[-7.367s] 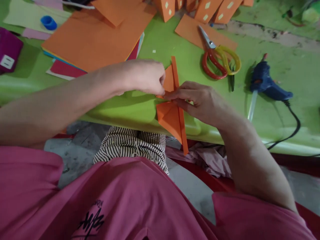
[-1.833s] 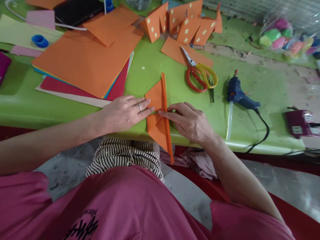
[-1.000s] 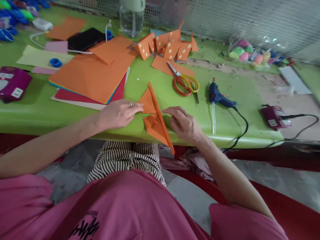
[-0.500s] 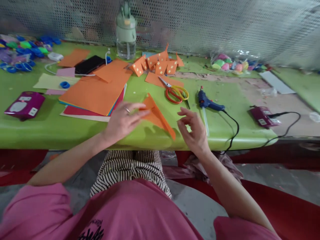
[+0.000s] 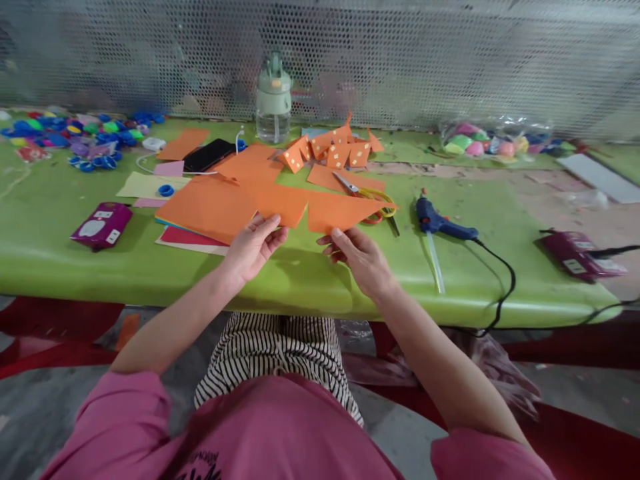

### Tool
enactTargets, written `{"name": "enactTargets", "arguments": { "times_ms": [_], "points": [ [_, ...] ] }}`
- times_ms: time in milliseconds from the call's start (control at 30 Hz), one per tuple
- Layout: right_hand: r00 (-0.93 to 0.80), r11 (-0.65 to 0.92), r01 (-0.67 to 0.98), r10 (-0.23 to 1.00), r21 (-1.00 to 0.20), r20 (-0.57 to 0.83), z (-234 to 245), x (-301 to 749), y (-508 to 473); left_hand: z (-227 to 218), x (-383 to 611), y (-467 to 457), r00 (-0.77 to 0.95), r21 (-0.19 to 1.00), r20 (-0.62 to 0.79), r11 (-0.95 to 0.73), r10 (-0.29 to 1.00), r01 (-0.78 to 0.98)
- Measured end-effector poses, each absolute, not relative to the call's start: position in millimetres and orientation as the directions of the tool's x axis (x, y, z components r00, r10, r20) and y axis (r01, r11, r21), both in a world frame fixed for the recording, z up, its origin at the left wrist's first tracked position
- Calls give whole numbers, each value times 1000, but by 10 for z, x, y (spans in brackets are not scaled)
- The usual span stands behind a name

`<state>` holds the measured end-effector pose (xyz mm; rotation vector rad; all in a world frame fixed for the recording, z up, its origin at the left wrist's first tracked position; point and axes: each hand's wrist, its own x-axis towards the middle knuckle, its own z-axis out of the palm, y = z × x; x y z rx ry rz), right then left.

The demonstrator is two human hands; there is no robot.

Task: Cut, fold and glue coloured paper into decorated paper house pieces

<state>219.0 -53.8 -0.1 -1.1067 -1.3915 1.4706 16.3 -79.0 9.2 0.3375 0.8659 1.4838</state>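
Observation:
Both my hands hold a folded orange paper piece (image 5: 320,208) up above the green table (image 5: 310,280), spread sideways with a notch in its middle. My left hand (image 5: 255,245) pinches its left lower edge, my right hand (image 5: 357,257) pinches its right lower edge. Behind it lies a stack of coloured paper sheets (image 5: 210,210) with orange on top. Red-and-yellow scissors (image 5: 370,197) lie just behind the paper's right tip, partly hidden by it.
A blue glue gun (image 5: 440,223) with black cord lies right of the scissors. Folded orange pieces with pale diamonds (image 5: 330,148), a water bottle (image 5: 273,100), a black phone (image 5: 207,155), purple boxes (image 5: 100,225) (image 5: 575,253), coloured caps (image 5: 75,133) and a mesh wall (image 5: 400,60) are around.
The orange paper was pressed flat at the table edge, then lifted and turned sideways; both hands now hold it up. My view has tilted up toward the back of the table.

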Motion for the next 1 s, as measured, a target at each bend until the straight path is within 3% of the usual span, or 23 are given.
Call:
{"name": "enactTargets", "arguments": {
  "times_ms": [233,300,367,400,433,500,533,600,667,733,867,1000],
  "points": [
    [-238,-89,-28,968,-996,-80,-20,2123,-493,-9,127,-763,-99,796,-259,155,961,-585],
    [-272,-99,78,955,-992,-117,10,2172,-502,-30,44,-754,-164,927,-105,37,981,-373],
    [-369,-101,261,909,-960,-196,74,2281,-512,-43,-60,-778,-251,973,228,-216,941,76],
    [-436,-77,366,866,-927,-244,118,2357,-515,-54,-106,-808,-229,874,428,-336,874,352],
    [-500,-28,465,816,-885,-289,166,2442,-519,-72,-141,-851,-140,684,603,-418,786,598],
    [-566,128,615,759,-778,-322,263,2616,-529,-137,-159,-971,171,233,736,-483,655,844],
    [-557,211,667,779,-715,-289,303,2689,-541,-181,-139,-1043,319,53,718,-505,619,862],
    [-477,343,739,874,-579,-90,352,2767,-591,-270,-49,-1189,469,-124,630,-516,619,848],
    [-423,451,759,890,-470,170,349,2731,-686,-327,74,-1315,472,-131,573,-494,670,859],
    [-510,600,705,800,-378,317,297,2610,-809,-330,180,-1394,442,-64,543,-489,714,870],
    [-773,816,563,575,-129,266,127,2428,-949,-236,183,-1363,495,91,518,-620,698,779],
    [-827,848,519,530,-109,188,52,2606,-803,-187,-43,-1139,558,45,454,-643,695,765]
  ]
}}
